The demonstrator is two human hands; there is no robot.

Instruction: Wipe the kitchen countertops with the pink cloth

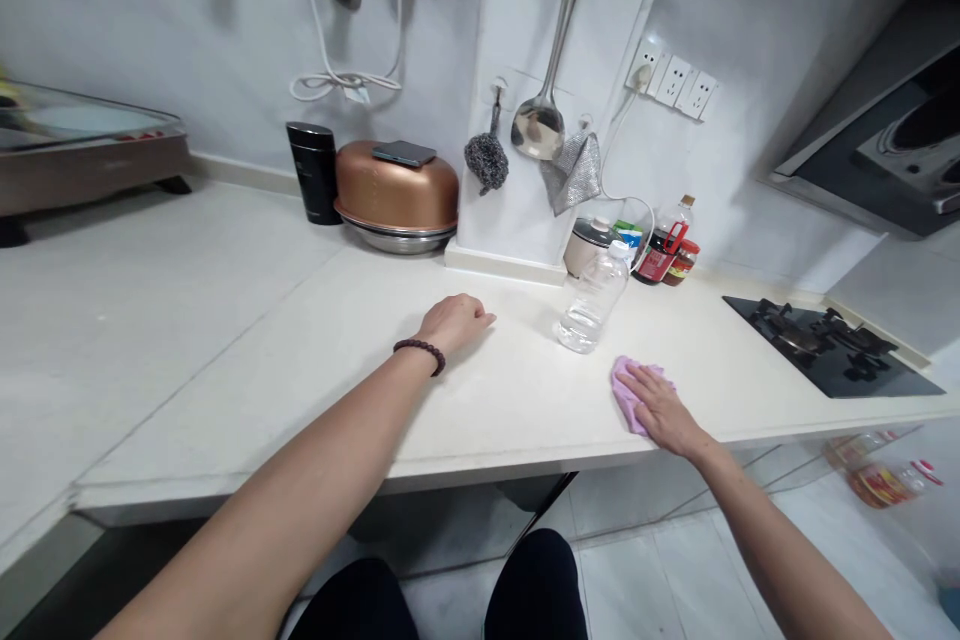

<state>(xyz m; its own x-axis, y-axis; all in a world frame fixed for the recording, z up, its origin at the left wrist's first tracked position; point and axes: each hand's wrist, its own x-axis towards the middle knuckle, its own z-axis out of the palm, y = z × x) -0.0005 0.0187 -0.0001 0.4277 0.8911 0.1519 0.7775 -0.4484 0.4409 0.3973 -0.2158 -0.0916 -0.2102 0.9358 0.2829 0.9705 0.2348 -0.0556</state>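
Note:
My right hand (661, 408) presses down on a crumpled pink cloth (628, 410) near the counter's front edge, gripping it under the fingers. To the left, my left hand (454, 320) rests on the white countertop (517, 400) with its fingers curled in and the thumb side toward the right. Nothing shows in that hand. A dark beaded bracelet (421, 352) circles the left wrist. Between the two hands, farther back, a clear plastic bottle (595, 302) stands upright, touched by neither hand.
Behind are a copper-coloured pot (397, 190), a black canister (315, 175), a small cooker (589, 245) and sauce bottles (658, 250). A ladle (541, 125) and scrubber (487, 160) hang on the wall. At right is a gas hob (825, 345); an appliance (90, 155) stands left.

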